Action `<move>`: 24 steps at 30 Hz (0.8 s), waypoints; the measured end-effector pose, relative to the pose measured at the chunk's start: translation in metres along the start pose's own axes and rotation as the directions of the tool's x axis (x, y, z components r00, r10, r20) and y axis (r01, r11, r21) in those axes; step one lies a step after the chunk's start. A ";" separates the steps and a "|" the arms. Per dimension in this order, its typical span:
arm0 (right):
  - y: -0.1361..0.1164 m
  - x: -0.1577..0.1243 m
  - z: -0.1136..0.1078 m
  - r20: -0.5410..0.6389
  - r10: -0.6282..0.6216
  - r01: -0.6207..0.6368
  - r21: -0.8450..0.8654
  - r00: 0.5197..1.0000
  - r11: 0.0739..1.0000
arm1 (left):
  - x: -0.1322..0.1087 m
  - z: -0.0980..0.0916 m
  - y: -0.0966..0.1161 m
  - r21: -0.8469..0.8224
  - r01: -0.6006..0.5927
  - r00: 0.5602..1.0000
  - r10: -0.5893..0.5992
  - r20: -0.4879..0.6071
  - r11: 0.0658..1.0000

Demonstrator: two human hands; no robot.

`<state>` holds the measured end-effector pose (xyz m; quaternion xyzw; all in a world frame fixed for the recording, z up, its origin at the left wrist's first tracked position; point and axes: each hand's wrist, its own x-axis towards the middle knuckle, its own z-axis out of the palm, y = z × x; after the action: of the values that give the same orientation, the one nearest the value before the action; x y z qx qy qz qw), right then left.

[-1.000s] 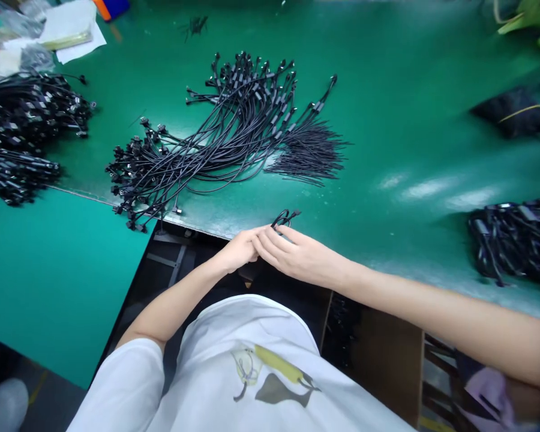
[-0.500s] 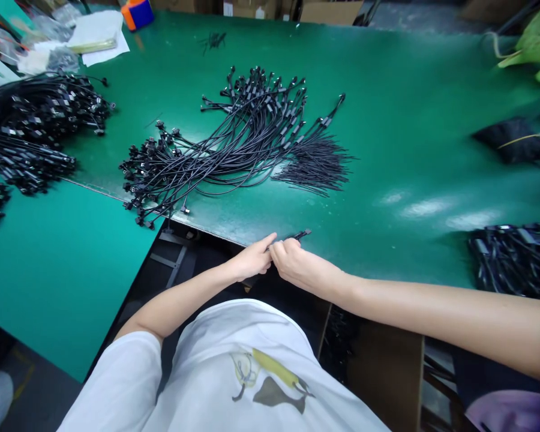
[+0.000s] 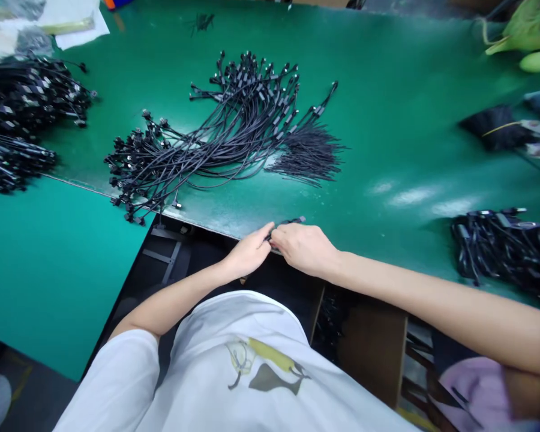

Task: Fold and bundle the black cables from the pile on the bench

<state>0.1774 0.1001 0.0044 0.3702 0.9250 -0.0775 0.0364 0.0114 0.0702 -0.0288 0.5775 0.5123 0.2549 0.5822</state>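
Observation:
At the table's front edge, my left hand (image 3: pixel 251 251) is closed on a black cable (image 3: pixel 299 220), which is mostly hidden by the fingers. My right hand (image 3: pixel 303 245) is closed over the same cable, its fingertips pinched against it beside my left thumb. A connector end sticks out beyond the right knuckles. Whether a thin tie is between the fingers cannot be made out. Ahead lies a spread of loose black cables (image 3: pixel 225 144) with connectors at both ends. A pile of short thin black ties (image 3: pixel 308 155) lies against their right side.
More black cables (image 3: pixel 31 99) are heaped at the left. Coiled cables (image 3: pixel 506 246) lie at the right, below a black bundle with a yellow band (image 3: pixel 499 129). Papers (image 3: pixel 78 24) lie at the back left. The green table (image 3: pixel 387 108) drops off in front of me.
The view has shifted slightly, so the table things appear a little further left and higher. Both hands stay together on the cable; the right hand has turned slightly, showing more of its back.

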 end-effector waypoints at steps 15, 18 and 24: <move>-0.023 -0.010 0.029 -0.546 0.194 -0.018 0.310 0.815 0.950 | -0.008 -0.002 0.011 0.146 -0.127 0.987 0.140 -0.083 0.981; -0.029 -0.006 0.026 -0.510 0.359 -0.012 0.563 0.782 0.826 | -0.009 0.009 0.009 0.224 -0.259 0.944 0.296 -0.149 0.940; -0.028 -0.007 0.015 -0.036 0.638 0.108 0.991 0.769 -0.075 | -0.007 0.005 0.010 -0.133 -0.260 0.963 0.245 -0.116 0.956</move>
<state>0.1628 0.0728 -0.0060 0.4734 0.4561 -0.5918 -0.4664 0.0169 0.0642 -0.0182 0.5804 0.4421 0.3923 0.5602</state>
